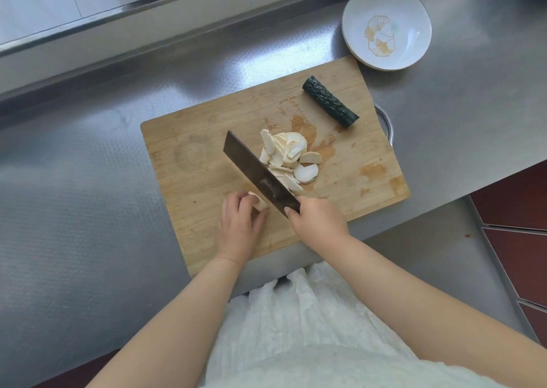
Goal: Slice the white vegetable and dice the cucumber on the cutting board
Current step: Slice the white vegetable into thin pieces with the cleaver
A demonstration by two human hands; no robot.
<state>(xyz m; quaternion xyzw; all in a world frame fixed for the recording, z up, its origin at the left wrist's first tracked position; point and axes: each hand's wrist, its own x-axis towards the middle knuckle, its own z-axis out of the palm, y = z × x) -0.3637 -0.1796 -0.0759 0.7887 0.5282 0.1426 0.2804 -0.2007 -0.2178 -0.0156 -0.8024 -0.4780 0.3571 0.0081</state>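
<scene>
A wooden cutting board (192,157) lies on the steel counter. My left hand (239,225) grips the remaining stub of the white vegetable (261,205) near the board's front edge. My right hand (318,220) holds the handle of a dark cleaver (257,173), whose blade stands right against the stub's cut face. Several white slices (288,154) are piled on the far side of the blade. A dark green cucumber piece (330,101) lies uncut at the board's far right corner.
A white plate with a gold pattern (386,6) sits on the steel counter (88,195) beyond the board's right corner. A raised steel ledge (118,12) runs along the back. The counter's front edge drops off at the right, above a red floor (521,198).
</scene>
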